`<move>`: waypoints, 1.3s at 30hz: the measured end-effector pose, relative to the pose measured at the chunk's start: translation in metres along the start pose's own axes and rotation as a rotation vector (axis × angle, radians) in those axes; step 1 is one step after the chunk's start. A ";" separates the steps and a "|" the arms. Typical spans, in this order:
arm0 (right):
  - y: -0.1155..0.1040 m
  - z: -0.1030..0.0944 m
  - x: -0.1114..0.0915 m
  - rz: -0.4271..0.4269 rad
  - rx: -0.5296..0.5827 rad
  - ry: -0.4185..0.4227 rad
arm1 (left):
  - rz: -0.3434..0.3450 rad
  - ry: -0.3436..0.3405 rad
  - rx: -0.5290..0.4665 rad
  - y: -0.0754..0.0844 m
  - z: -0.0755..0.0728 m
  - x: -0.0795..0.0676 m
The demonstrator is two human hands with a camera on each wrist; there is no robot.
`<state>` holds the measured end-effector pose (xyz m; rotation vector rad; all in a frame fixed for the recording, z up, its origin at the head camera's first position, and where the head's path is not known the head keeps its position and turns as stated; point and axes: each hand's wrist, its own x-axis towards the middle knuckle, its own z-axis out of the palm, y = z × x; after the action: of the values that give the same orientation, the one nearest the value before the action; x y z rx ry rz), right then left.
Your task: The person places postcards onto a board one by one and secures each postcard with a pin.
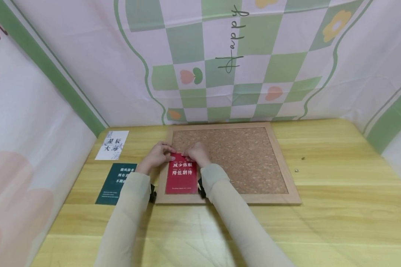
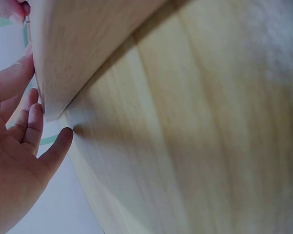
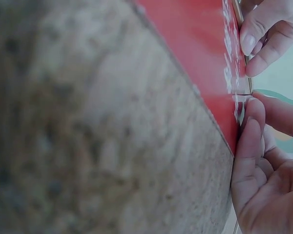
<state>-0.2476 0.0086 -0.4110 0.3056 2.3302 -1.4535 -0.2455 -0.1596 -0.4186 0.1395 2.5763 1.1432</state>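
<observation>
A red card [image 1: 182, 182] with white Chinese text lies on the left part of a wood-framed corkboard [image 1: 244, 159]. At the card's top left corner, my left hand [image 1: 157, 155] presses it with thumb and fingertips; in the left wrist view that hand [image 2: 19, 165] has its fingers mostly straight beside the board's frame. My right hand [image 1: 199, 153] is at the card's top edge. Its thumb and index finger pinch a small thumbtack [image 3: 241, 101], whose thin point shows in the right wrist view over the card. The fingers cover most of the tack.
To the board's left lie a white card [image 1: 111, 145] and a dark green card [image 1: 111, 185], the latter partly behind the left sleeve. Two small tacks, one dark [image 1: 303, 158] and one shiny [image 1: 296, 170], sit on the wooden table [image 1: 347, 193] at right. Patterned cloth hangs behind.
</observation>
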 end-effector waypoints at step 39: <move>0.000 0.000 -0.004 0.002 -0.027 0.026 | 0.009 -0.025 -0.010 0.002 -0.001 -0.003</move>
<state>-0.2442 0.0086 -0.4090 0.3219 2.3673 -1.4239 -0.2435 -0.1594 -0.4158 0.1623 2.5502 1.1492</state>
